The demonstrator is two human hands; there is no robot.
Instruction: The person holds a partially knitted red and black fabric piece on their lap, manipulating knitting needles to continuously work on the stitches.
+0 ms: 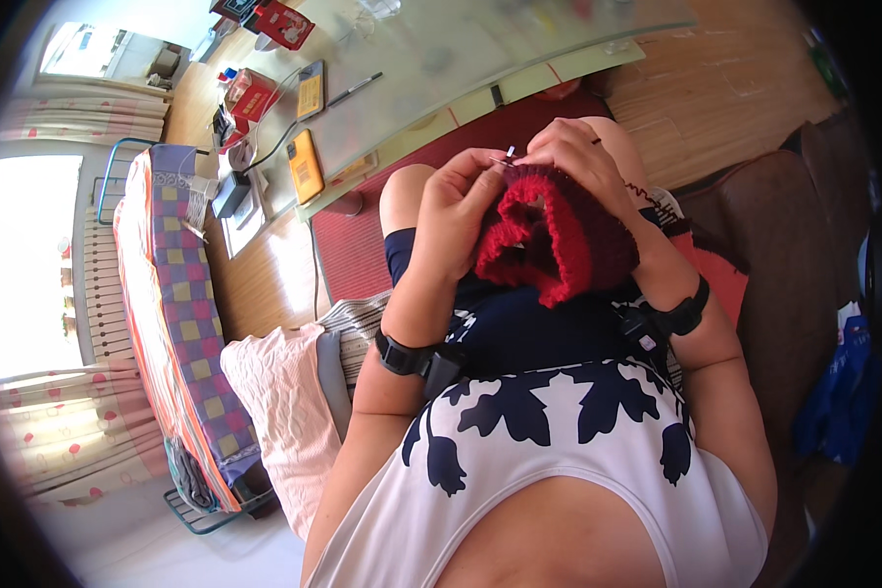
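A ring-shaped piece of red and dark maroon knitting (603, 228) hangs between my hands above my lap, its bright red ribbed edge towards me. My left hand (452, 202) pinches the upper left of the work, thumb and forefinger at a thin knitting needle (501, 161). Close against it, my right hand (569, 154) grips the top edge on the other side. A short pale tip stands up between the two hands. Crinkled dark yarn (641, 193) trails from behind my right hand towards the seat. The fingertips partly hide the stitches.
Ahead is a glass-topped table (426, 81) with a yellow phone (305, 167), another phone (311, 90), a pen (354, 89) and a red box (251, 95). A pink pillow (279, 411) lies at my left. The brown sofa (750, 198) and a blue bag (838, 389) are at my right.
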